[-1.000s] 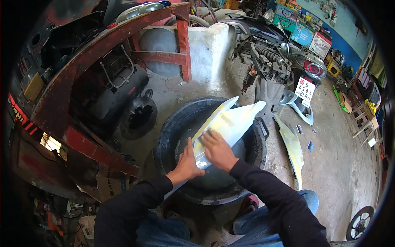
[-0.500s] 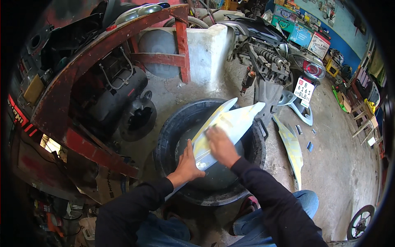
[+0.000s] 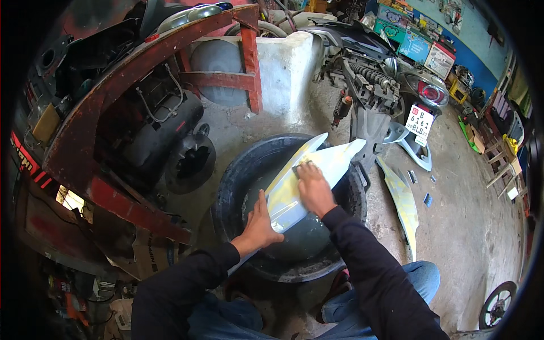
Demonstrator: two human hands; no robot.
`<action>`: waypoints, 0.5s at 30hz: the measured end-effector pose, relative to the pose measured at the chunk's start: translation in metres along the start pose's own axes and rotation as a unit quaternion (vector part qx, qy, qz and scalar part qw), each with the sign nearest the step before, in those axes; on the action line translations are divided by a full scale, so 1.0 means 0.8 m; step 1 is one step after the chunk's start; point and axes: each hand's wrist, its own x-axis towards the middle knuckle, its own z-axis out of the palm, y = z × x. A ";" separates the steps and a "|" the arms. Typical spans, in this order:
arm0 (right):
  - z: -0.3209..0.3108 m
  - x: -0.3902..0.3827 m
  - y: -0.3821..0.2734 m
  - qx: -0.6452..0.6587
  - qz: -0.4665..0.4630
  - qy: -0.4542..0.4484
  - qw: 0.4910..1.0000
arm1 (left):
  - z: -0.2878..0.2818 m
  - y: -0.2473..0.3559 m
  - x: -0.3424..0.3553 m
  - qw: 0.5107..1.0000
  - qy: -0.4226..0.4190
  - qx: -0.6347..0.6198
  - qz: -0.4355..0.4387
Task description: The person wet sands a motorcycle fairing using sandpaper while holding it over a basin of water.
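A motorcycle body panel [image 3: 334, 161], white with yellowish patches, is held slanting over a round black tub [image 3: 223, 187] of cloudy water. My left hand [image 3: 258, 226] grips its lower left edge, fingers along the side and thumb near the bottom. On the panel's upper face my right hand [image 3: 315, 188] presses a small dark piece of sandpaper [image 3: 296, 169], mostly hidden under the fingers. A second panel [image 3: 400, 199] with similar patches lies on the floor to the right of the tub.
A partly stripped motorcycle [image 3: 374, 85] stands beyond the tub. To the left are a red wooden frame [image 3: 220, 80] and a dark tank [image 3: 164, 127]. Small blue and dark pieces [image 3: 428, 199] lie by the second panel. A wheel [image 3: 498, 306] is at lower right.
My right hand has slid slightly up and to the right over the panel, showing the sandpaper's dark edge. The left hand keeps its grip almost unmoved.
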 end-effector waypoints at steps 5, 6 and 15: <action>0.005 -0.030 -0.045 0.075 -0.142 -0.083 0.984 | -0.008 -0.001 -0.005 1.000 -0.007 -0.013 -0.006; -0.002 -0.018 -0.026 0.064 -0.070 -0.062 0.994 | -0.006 0.001 -0.003 1.000 -0.001 -0.005 0.004; -0.001 -0.009 0.002 0.117 0.015 -0.053 0.992 | -0.007 0.001 -0.001 1.000 -0.003 -0.005 -0.008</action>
